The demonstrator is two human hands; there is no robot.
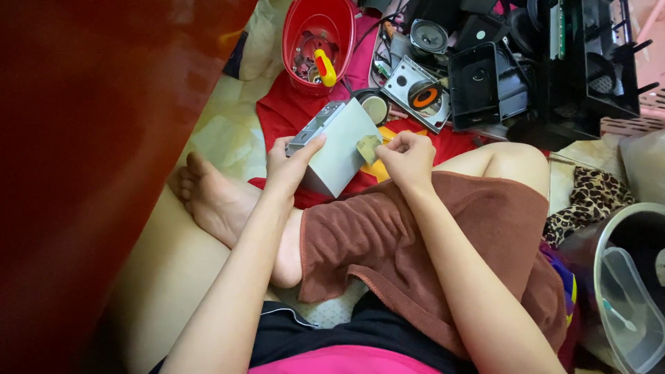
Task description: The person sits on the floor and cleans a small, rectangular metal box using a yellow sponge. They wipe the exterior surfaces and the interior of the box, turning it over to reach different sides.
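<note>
My left hand (289, 161) grips a grey metal box (339, 145), a flat rectangular casing, by its near left edge and holds it tilted above my crossed legs. My right hand (407, 156) pinches a small yellowish scrap, like a worn scouring pad (368, 147), and presses it against the box's right side. A brown towel (415, 242) lies over my lap and right thigh. My bare left foot (215, 197) rests just left of the box.
A red bowl (296, 28) with small parts and a red-and-yellow screwdriver (324, 67) stands behind the box on a red cloth (277, 111). Black speaker parts (485, 76) pile up at the back right. A clear plastic tub (627, 305) sits at the right. A red blurred surface (90, 138) fills the left.
</note>
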